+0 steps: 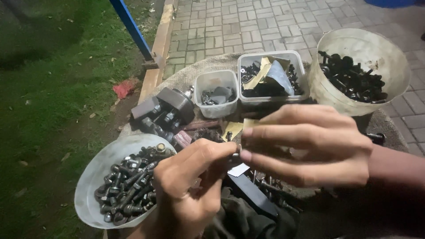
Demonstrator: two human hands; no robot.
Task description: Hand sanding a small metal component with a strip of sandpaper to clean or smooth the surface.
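You are pinching a small metal part [235, 153], identity unclear, between left hand [190, 186] and right hand [310, 146] fingertips; bolts [128, 186] in the bowl [88, 186] are awaiting handling.

left hand [188, 190] — bare, no glove, no ring | right hand [310, 148] — bare, forearm unsleeved | fingers [265, 132] ungloved

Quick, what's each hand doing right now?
Left hand: fingers pinched on something small, hidden.
Right hand: fingers extended, meeting the left's fingertips; any grip can't be told.
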